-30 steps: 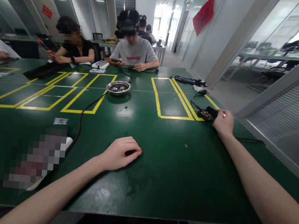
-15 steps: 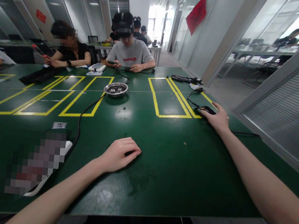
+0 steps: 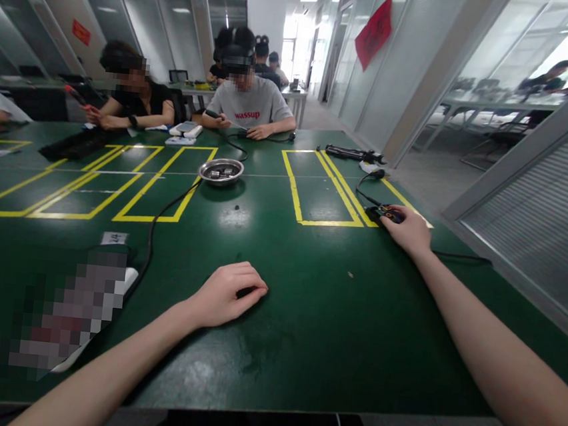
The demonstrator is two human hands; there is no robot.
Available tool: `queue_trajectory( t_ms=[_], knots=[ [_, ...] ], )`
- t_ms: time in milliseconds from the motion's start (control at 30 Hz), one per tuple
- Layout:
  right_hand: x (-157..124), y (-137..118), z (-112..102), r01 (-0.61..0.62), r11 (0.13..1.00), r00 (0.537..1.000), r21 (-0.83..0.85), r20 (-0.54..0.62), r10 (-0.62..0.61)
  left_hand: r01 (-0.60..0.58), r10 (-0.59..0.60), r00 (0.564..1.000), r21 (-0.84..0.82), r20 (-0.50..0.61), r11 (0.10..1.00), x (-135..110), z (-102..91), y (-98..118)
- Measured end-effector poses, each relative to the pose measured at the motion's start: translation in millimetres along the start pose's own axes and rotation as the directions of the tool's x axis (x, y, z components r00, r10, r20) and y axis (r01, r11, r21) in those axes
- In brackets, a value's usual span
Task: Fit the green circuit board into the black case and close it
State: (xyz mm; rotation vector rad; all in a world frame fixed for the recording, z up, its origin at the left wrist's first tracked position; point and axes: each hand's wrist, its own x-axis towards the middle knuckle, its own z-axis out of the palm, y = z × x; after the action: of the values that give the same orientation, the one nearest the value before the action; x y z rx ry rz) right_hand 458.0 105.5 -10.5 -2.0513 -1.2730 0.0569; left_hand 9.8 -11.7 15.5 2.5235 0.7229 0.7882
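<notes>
My left hand (image 3: pixel 230 293) rests on the green table (image 3: pixel 302 335), its fingers curled and the tips meeting the thumb. Nothing shows between them. Farther out on the right, my right hand (image 3: pixel 409 230) is closed around a small black device with coloured wires (image 3: pixel 393 213). The device is tilted so its coloured inner parts show, and my fingers hide part of it. A black cable with a plug (image 3: pixel 377 174) curves from its far side, just inside the yellow tape lines.
A metal bowl (image 3: pixel 221 172) with small metal parts stands mid-table. A black folded tripod-like object (image 3: pixel 354 154) lies at the far right. A white-edged, pixelated object (image 3: pixel 73 313) with a black cable is at the left. Co-workers (image 3: pixel 250 96) sit across the table.
My right hand has closed from a spread grip to a tighter hold on the black device and tilted it, so its coloured wires show. My left hand stays put.
</notes>
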Motion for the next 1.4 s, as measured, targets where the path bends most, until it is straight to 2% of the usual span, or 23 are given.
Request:
queue_trajectory(
  t_ms=[167, 300, 400, 467, 533, 600, 633, 700, 767, 800, 833, 900, 1000, 1233, 1333, 1400],
  knots=[
    [0.1, 2.0, -1.6, 0.059, 0.996, 0.998, -0.060, 0.036, -0.057, 0.003, -0.003, 1.000, -0.006, -0.003, 1.000, 0.5, 1.0, 0.8],
    [-6.7, -4.6, -3.7, 0.124, 0.992, 0.986, 0.007, 0.110, -0.124, 0.029, -0.029, 1.000, -0.005, -0.007, 1.000, 0.5, 2.5, 0.0],
    [-23.8, -22.2, 0.0, 0.189, 0.974, 0.949, 0.126, 0.232, -0.214, 0.035, -0.035, 0.999, 0.011, -0.004, 0.999, 0.9, 3.0, -1.7],
    [-44.4, -40.8, 5.7, 0.251, 0.940, 0.893, 0.229, 0.320, -0.317, 0.038, -0.037, 0.999, 0.022, -0.014, 0.999, 1.5, 2.8, -2.7],
    [-73.7, -63.0, 12.1, 0.336, 0.872, 0.806, 0.355, 0.371, -0.461, 0.034, -0.033, 0.998, 0.032, -0.047, 0.999, 2.2, 2.2, -3.4],
    [-110.5, -85.7, 16.2, 0.403, 0.783, 0.696, 0.473, 0.398, -0.598, 0.029, -0.025, 0.995, 0.047, -0.094, 0.998, 2.7, 1.5, -3.7],
    [-130.4, -96.4, 16.8, 0.431, 0.730, 0.627, 0.530, 0.407, -0.665, 0.026, -0.019, 0.993, 0.057, -0.117, 0.998, 2.9, 1.2, -3.7],
    [-168.9, -115.0, 15.4, 0.475, 0.601, 0.455, 0.643, 0.404, -0.793, 0.016, -0.006, 0.990, 0.071, -0.140, 0.997, 2.8, 0.8, -3.6],
    [-199.3, -128.8, 12.5, 0.491, 0.475, 0.287, 0.731, 0.378, -0.880, -0.004, 0.011, 0.995, 0.065, -0.103, 0.998, 2.6, 0.5, -3.4],
    [-209.7, -133.8, 11.2, 0.494, 0.438, 0.232, 0.751, 0.372, -0.899, -0.010, 0.015, 0.997, 0.060, -0.074, 0.998, 2.6, 0.2, -3.3],
    [-216.5, -137.4, 10.4, 0.499, 0.425, 0.209, 0.755, 0.371, -0.905, -0.011, 0.014, 0.999, 0.058, -0.049, 0.998, 2.6, -0.2, -3.3],
    [-221.0, -141.3, 9.7, 0.524, 0.425, 0.210, 0.738, 0.371, -0.904, -0.007, 0.010, 0.999, 0.075, -0.035, 0.997, 2.7, -1.4, -3.7],
    [-215.5, -142.6, 8.9, 0.578, 0.431, 0.245, 0.693, 0.356, -0.902, -0.010, 0.014, 0.999, 0.102, -0.045, 0.995, 2.8, -3.9, -5.7],
    [-205.7, -147.6, -3.5, 0.722, 0.414, 0.213, 0.555, 0.391, -0.896, 0.010, -0.011, 1.000, 0.132, 0.010, 0.991, 1.0, -11.7, -9.9],
    [-204.3, -147.1, -5.0, 0.737, 0.437, 0.222, 0.516, 0.426, -0.877, 0.027, -0.032, 0.999, 0.157, 0.030, 0.987, 1.0, -13.9, -9.1],
    [-203.6, -145.1, -3.2, 0.741, 0.435, 0.238, 0.511, 0.406, -0.883, 0.022, -0.028, 0.999, 0.144, 0.045, 0.989, 0.7, -14.2, -9.2]
  ],
)
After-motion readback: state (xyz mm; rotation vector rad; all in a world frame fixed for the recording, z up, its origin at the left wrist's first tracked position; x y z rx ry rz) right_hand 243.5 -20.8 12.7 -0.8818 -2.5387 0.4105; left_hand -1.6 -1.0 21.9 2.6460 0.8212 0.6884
